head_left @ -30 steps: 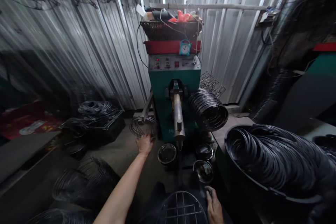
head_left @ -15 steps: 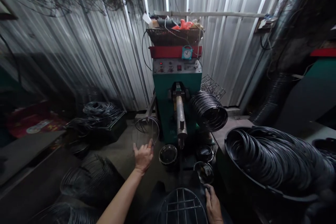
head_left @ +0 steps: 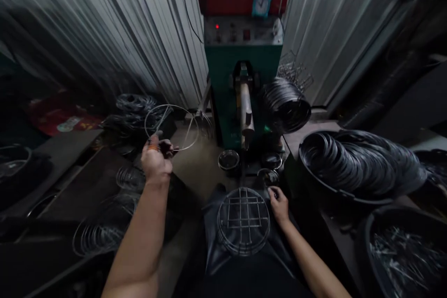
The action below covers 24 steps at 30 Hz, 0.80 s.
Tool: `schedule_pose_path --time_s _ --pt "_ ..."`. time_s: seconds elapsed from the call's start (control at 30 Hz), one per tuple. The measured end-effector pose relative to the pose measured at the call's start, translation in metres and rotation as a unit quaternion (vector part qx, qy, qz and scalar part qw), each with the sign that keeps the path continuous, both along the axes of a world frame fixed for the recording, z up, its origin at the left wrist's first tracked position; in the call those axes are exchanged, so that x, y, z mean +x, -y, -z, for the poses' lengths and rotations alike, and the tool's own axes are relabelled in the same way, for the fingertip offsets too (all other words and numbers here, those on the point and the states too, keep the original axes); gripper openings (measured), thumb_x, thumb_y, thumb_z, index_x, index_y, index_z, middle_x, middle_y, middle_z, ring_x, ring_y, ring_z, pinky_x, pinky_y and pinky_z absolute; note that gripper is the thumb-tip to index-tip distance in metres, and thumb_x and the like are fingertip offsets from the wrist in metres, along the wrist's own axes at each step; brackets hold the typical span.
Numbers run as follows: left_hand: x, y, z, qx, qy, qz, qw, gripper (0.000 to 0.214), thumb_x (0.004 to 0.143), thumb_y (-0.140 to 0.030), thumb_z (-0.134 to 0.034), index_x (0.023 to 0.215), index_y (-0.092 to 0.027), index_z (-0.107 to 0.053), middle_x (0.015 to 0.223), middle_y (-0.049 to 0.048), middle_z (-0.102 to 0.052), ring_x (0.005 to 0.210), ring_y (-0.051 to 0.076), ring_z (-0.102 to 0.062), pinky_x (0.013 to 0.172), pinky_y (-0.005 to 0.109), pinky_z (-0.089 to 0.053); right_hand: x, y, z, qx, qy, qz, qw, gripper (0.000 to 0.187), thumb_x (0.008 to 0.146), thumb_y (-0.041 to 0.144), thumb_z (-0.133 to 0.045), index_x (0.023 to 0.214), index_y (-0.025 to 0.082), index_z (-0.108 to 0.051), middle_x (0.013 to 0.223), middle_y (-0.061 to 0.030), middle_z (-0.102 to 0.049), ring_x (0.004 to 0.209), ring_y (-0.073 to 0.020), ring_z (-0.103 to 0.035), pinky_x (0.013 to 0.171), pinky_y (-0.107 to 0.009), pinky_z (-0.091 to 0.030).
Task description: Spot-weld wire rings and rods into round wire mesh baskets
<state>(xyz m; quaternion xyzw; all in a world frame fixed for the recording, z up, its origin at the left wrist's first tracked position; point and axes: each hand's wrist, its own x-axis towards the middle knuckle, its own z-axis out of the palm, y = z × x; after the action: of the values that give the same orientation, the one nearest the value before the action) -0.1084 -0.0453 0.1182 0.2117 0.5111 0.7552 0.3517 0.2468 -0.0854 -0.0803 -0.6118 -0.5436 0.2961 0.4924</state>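
Observation:
My left hand (head_left: 156, 157) is closed on a thin wire ring (head_left: 185, 108), out to the left above the floor. Two short wires appear to slant inside the ring. On my lap lies a round wire rack (head_left: 243, 221) with crossing bars, resting on dark cloth. My right hand (head_left: 279, 204) is just right of the rack, its fingers curled together; whatever they hold, if anything, is too dark to make out. A small round dish (head_left: 268, 177) sits just beyond those fingers.
A green machine (head_left: 223, 70) with a metal arm (head_left: 246, 107) stands ahead, a wire coil (head_left: 286, 104) beside it. To the right are a tub of wire rings (head_left: 363, 163) and a bin of metal pieces (head_left: 405, 251). More wire rings (head_left: 99, 237) lie left.
My view has tipped downward. My left hand has moved left with the wire ring, which now shows more clearly. The rack on my lap has come fully into view.

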Motion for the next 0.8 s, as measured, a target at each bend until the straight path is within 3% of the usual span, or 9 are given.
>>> schedule_pose_path --time_s 0.07,0.17,0.3,0.47,0.6,0.7,0.8 --pt "0.026 0.03 0.012 -0.019 0.116 0.048 0.992 0.016 0.088 -0.028 -0.044 0.087 -0.023 -0.059 0.058 -0.0039 -0.054 0.051 0.01 -0.05 0.064 0.03 -0.052 -0.003 0.004 -0.023 0.011 -0.025 -0.013 1.0 0.043 0.079 0.053 -0.052 0.088 0.014 -0.066 0.087 -0.0102 -0.069 0.083 -0.0234 -0.063 0.079 -0.036 -0.049" --pt "0.074 0.072 0.031 -0.084 0.207 0.129 0.966 0.018 0.088 -0.025 -0.044 0.087 -0.018 -0.061 0.06 -0.0029 -0.058 0.054 0.01 -0.056 0.071 0.04 -0.055 -0.015 0.017 -0.062 0.006 -0.052 -0.104 0.993 0.038 0.082 0.046 -0.055 0.101 0.015 -0.068 0.099 -0.0101 -0.069 0.094 -0.0241 -0.062 0.087 -0.037 -0.047" --pt "0.118 0.105 0.053 -0.118 0.286 0.188 0.932 0.017 0.087 -0.024 -0.049 0.09 -0.016 -0.063 0.065 -0.001 -0.061 0.06 0.011 -0.06 0.077 0.047 -0.055 -0.035 0.04 -0.097 -0.017 -0.064 -0.163 0.984 0.038 0.083 0.043 -0.056 0.11 0.017 -0.065 0.103 -0.0086 -0.068 0.096 -0.0246 -0.063 0.086 -0.037 -0.049" --pt "0.136 0.12 0.067 -0.139 0.327 0.187 0.916 0.019 0.089 -0.024 -0.046 0.096 -0.02 -0.063 0.07 0.0 -0.062 0.064 0.012 -0.062 0.077 0.045 -0.055 -0.042 0.06 -0.1 -0.009 -0.068 -0.113 0.991 0.038 0.084 0.039 -0.057 0.114 0.016 -0.059 0.1 -0.0083 -0.067 0.089 -0.0215 -0.064 0.08 -0.032 -0.051" --pt "0.145 0.131 0.072 -0.142 0.323 0.192 0.916 0.021 0.089 -0.025 -0.044 0.1 -0.021 -0.061 0.073 0.0008 -0.063 0.068 0.013 -0.063 0.078 0.044 -0.055 -0.043 0.066 -0.099 -0.017 -0.101 -0.092 0.991 0.036 0.086 0.039 -0.053 0.114 0.017 -0.058 0.106 -0.0095 -0.066 0.095 -0.0223 -0.062 0.082 -0.033 -0.051" --pt "0.147 0.141 0.074 -0.137 0.296 0.239 0.915 0.026 0.084 -0.029 -0.053 0.108 -0.022 -0.059 0.08 0.0021 -0.064 0.073 0.015 -0.064 0.079 0.044 -0.055 -0.041 0.065 -0.098 -0.024 -0.099 -0.087 0.991 0.033 0.085 0.039 -0.054 0.107 0.016 -0.06 0.098 -0.0086 -0.067 0.088 -0.0217 -0.063 0.077 -0.032 -0.052" --pt "0.138 0.144 0.073 -0.148 0.231 0.293 0.916 0.044 0.075 -0.028 -0.065 0.117 -0.022 -0.054 0.096 0.0049 -0.064 0.082 0.018 -0.064 0.076 0.042 -0.056 -0.036 0.061 -0.093 -0.025 -0.068 -0.09 0.993 0.03 0.086 0.039 -0.051 0.103 0.016 -0.062 0.095 -0.0076 -0.068 0.088 -0.0213 -0.063 0.078 -0.032 -0.052"
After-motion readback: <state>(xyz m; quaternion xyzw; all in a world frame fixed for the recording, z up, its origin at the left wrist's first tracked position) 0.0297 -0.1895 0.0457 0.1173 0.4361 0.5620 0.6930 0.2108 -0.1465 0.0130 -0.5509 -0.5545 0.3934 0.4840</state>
